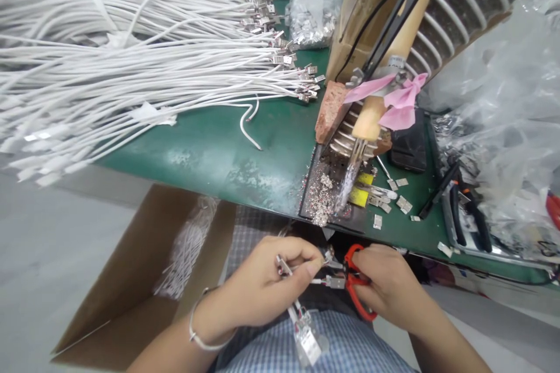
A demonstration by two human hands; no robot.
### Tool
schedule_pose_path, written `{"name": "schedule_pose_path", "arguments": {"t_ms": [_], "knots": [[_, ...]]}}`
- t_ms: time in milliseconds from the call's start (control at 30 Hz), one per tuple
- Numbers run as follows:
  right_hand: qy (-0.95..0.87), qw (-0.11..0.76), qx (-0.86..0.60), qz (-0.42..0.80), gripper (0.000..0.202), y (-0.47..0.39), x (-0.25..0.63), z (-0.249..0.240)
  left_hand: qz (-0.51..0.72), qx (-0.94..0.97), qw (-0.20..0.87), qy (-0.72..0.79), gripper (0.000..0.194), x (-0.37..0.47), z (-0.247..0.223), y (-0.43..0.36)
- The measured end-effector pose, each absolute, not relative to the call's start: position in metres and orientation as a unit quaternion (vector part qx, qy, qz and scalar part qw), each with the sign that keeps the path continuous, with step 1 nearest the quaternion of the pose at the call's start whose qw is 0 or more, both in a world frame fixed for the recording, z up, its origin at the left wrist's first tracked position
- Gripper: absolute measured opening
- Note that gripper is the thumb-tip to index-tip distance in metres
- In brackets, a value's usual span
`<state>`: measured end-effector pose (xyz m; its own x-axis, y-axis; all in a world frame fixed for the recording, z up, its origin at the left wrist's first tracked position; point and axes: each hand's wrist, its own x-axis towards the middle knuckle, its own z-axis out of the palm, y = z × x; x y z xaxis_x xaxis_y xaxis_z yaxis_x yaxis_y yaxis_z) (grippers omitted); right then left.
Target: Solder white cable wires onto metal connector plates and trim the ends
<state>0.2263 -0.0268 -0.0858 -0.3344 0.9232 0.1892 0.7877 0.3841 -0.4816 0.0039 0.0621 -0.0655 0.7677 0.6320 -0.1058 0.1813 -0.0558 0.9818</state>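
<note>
Several white cables with metal USB plugs are pinched in my left hand, over the lap. One metal plug points right from the fingers, and other plugs hang below the palm. My right hand is wrapped round the red handles of scissors. Their blades point left and reach close to a cable end by my left fingertips. Whether the blades touch it I cannot tell. Part of the blades is hidden among the plugs.
Bundles of white cables cover the left of the green table. Ahead stands a wooden-handled soldering iron with pink ribbon, beside a brick. Loose metal shells and a tray with pliers lie right. Below left is a cardboard box.
</note>
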Motion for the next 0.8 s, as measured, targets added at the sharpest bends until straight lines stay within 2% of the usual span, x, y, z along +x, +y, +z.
{"name": "schedule_pose_path", "arguments": {"t_ms": [367, 567, 667, 800], "knots": [[-0.773, 0.297, -0.526, 0.196, 0.018, -0.026, 0.209, -0.096, 0.181, 0.632, 0.688, 0.309, 0.026, -0.001, -0.068, 0.058], [-0.679, 0.404, -0.541, 0.290, 0.030, -0.032, 0.181, -0.114, 0.252, 0.491, 0.779, 0.298, 0.028, 0.008, -0.077, 0.042], [-0.599, 0.447, -0.552, 0.368, 0.027, -0.037, 0.165, -0.121, 0.296, 0.483, 0.768, 0.299, 0.026, 0.014, -0.085, 0.032], [-0.537, 0.454, -0.567, 0.428, 0.022, -0.041, 0.160, -0.126, 0.314, 0.529, 0.730, 0.299, 0.026, 0.017, -0.089, 0.029]]}}
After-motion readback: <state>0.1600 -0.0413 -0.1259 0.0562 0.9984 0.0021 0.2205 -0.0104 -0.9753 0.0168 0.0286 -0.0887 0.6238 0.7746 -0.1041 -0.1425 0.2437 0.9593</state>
